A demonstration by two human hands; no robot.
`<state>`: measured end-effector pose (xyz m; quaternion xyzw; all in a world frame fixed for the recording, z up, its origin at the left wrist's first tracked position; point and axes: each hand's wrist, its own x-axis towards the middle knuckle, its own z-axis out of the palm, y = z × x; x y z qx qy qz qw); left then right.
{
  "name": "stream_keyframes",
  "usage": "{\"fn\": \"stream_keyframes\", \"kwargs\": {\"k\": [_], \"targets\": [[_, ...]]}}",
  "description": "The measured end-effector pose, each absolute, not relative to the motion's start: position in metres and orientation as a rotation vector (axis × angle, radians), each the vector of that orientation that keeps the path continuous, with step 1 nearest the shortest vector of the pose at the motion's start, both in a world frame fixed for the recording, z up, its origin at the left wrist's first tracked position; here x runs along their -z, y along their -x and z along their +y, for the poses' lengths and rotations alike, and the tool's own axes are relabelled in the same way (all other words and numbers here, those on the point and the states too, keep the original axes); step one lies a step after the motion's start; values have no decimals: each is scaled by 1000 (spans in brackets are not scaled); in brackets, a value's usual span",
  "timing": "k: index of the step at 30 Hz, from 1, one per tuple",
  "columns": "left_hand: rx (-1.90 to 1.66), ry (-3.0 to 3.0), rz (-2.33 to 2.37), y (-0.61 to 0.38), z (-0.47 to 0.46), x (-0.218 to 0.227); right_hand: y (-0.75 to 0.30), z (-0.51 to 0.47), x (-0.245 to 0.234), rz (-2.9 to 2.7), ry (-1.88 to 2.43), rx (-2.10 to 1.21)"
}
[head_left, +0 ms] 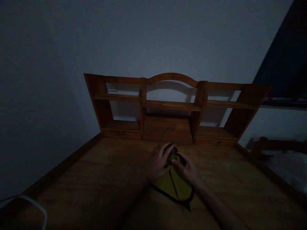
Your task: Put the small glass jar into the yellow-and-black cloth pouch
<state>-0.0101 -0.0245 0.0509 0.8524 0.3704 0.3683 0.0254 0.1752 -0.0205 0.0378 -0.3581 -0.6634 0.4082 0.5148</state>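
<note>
Both hands are closing on one small dark object (173, 154), round-ish, too dim to identify. Left hand (159, 164) is curling fingers over it from 9 o'clock, right hand (185, 167) is pinching at it from 4 o'clock with thumb and forefinger. Grip looks partly closed on both sides, fingers touching the object rather than clamping it; can't tell how firm.

Object is sitting at the 12 o'clock tip of a yellow cloth (176, 188) with dark edging, which is lying flat on the wooden desk (96, 179) under both palms. Cloth is spreading toward 6 o'clock, corner poking out past the right wrist.

Progress, my read: cloth is laid out, object is on it, handling or wiping looks mid-way, not finished.

At 12 o'clock, a wooden desktop shelf unit (171, 105) is standing against the wall, compartments bare. White cable (35, 206) is looping at 8 o'clock.
</note>
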Motion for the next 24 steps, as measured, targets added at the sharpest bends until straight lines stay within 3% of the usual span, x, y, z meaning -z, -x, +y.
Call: {"fn": "stream_keyframes", "kwargs": {"k": [4,9,24], "targets": [[-1269,-2506,1185,8,-20,-42,-182,-24,-40,-2013,756,-529],[-1335,-2397,1274,7,-16,-32,-185,-29,-51,-2262,669,-353],[-1291,-2497,1370,12,-25,-44,-178,-28,-43,-2097,774,-750]]}}
